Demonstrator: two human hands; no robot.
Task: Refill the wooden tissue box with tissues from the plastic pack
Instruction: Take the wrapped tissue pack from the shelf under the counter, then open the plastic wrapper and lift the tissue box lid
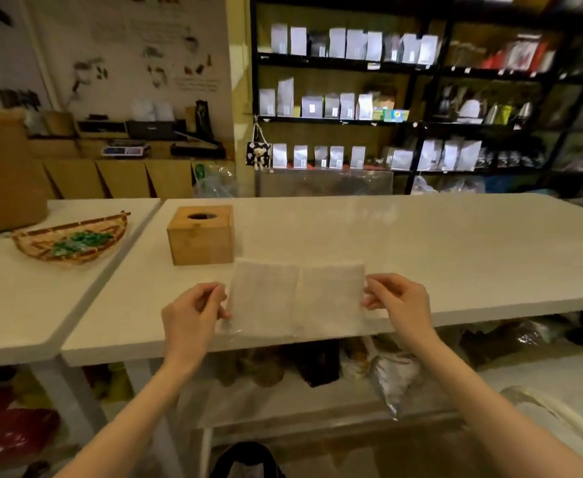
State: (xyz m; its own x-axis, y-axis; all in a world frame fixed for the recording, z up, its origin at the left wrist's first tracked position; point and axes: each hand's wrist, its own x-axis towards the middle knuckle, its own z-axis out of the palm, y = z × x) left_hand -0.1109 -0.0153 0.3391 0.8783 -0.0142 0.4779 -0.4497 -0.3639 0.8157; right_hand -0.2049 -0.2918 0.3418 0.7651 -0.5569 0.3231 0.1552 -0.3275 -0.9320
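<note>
Two bare arms reach up from the near edge; the left hand [195, 310] pinches the left side of the plastic pack [297, 300] of tissues, and the right hand [398, 301] pinches the right side; both hands are closed small on the clear wrap, with fingers curled in. I think they hold it by the two ends so they can pull the wrap apart and get the tissues out; the pack looks full and not yet open, though the clear wrap is hard to see.

Between the two hands sits the white pack, held up just above the near edge of the white table [455, 257]; a line runs down its middle, like two stacks side by side.

Far and a bit left of the pack stands the wooden tissue box [200, 236] on the table; it is near the left hand but not touching it; the round hole on top looks dark, and no tissue pokes out, so I think it needs filling. It waits close by so the tissues have a short trip.

Further left, a woven basket [70, 241] with green bits lies on another table; it is well apart from the hands.
</note>
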